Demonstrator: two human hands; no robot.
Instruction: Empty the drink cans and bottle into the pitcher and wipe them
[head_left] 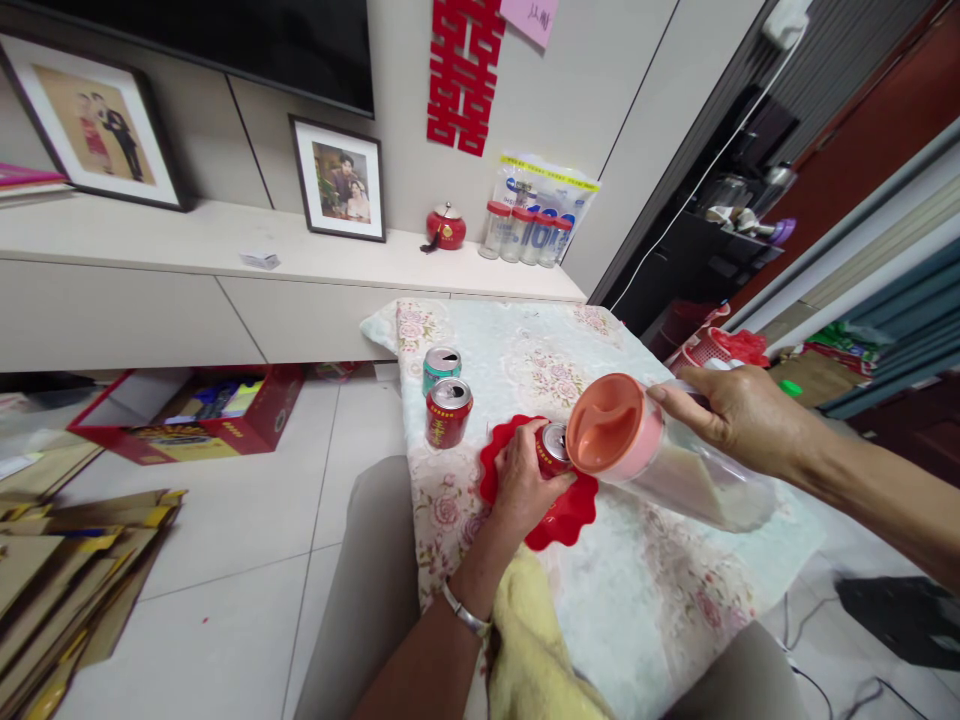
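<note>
My left hand [527,473] is wrapped round a red drink can [553,447] whose top faces up over a red scalloped plate [568,520]. In my right hand [739,415] is the handle of a clear plastic pitcher [697,485], tipped to the left. Its orange lid [606,422] is right beside the can's opening, and pale liquid shows inside the pitcher. Whether any liquid flows into the can is hidden. Left of the plate stand another red can [449,412] and a teal can [441,366], both with opened tops.
A flowered cloth [555,375] covers the table, with a yellow towel [529,630] at its near edge. Behind runs a low white cabinet [225,235] bearing frames, a red pot [446,228] and several glass jars [525,235]. A red box [195,410] and flattened cardboard [67,590] lie on the floor.
</note>
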